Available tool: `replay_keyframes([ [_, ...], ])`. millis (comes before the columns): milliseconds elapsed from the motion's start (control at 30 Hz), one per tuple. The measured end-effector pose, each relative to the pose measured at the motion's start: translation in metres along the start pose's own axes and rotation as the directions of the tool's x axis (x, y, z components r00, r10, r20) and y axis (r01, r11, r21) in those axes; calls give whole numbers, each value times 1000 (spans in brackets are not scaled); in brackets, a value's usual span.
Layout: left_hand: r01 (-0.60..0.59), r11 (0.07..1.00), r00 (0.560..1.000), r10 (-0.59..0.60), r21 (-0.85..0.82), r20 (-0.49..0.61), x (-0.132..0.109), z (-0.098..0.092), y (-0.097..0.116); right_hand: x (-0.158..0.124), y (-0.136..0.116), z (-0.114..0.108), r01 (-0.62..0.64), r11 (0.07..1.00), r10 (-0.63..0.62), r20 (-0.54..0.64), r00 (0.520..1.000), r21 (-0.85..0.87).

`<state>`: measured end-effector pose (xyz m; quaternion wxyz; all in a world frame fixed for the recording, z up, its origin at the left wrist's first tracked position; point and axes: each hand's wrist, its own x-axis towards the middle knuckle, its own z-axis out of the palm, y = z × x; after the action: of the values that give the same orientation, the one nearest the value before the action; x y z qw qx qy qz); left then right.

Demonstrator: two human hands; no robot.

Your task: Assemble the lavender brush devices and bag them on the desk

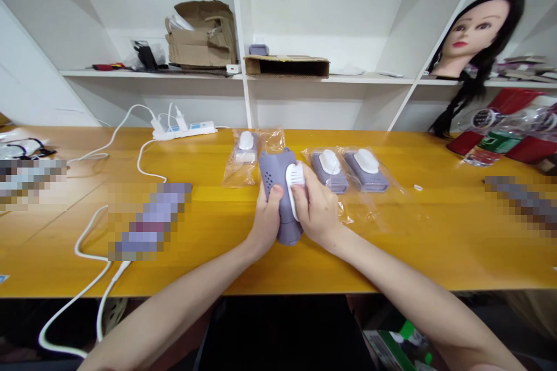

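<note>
Above the middle of the table, my left hand [266, 223] grips a grey-purple plastic case [284, 185] with small holes in one face. Its thumb presses on that face. My right hand [319, 208] is closed on a small white brush [292, 177] lying along the case's right side, with its bristles showing near the top. Behind my hands lie more grey-purple cases with white oval tops: one on the left [246, 148], one in the middle [329, 169] and one on the right [366, 168]. Clear plastic wrapping [274, 138] lies around them.
A power strip [187, 130] with white cables sits at the back left. A blurred-out phone-like object [152, 217] lies left of my hands. Clear bottles [494, 142] stand at the back right. Shelves behind hold a torn cardboard box [202, 37] and a mannequin head [476, 32].
</note>
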<state>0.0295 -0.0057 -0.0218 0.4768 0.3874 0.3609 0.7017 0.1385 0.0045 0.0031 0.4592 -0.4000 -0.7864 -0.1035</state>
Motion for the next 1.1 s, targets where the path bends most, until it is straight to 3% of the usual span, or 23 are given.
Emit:
replay_keyframes([
  [233,47,999,998,-46,-26,46,-3,0,-5,5,1,-2,48,993,-46,19,999,-106],
  [400,83,995,996,-81,-58,39,-1,2,-9,11,0,-5,-19,996,23,53,998,-86],
  [700,32,999,999,-31,-36,26,-7,7,-7,12,-1,-5,-125,991,130,111,985,-53],
  [800,192,974,981,-188,-123,42,-1,6,4,17,-1,-8,-178,984,171,163,972,31],
  [900,368,897,928,-371,-245,33,14,1,25,26,5,-12,-202,944,153,197,968,260],
  [1000,250,905,962,-274,-343,-21,36,-11,46,34,20,-11,-290,893,232,200,952,344],
  [1100,156,897,979,-195,-414,-55,55,-27,57,34,36,-2,-314,940,241,389,889,135],
])
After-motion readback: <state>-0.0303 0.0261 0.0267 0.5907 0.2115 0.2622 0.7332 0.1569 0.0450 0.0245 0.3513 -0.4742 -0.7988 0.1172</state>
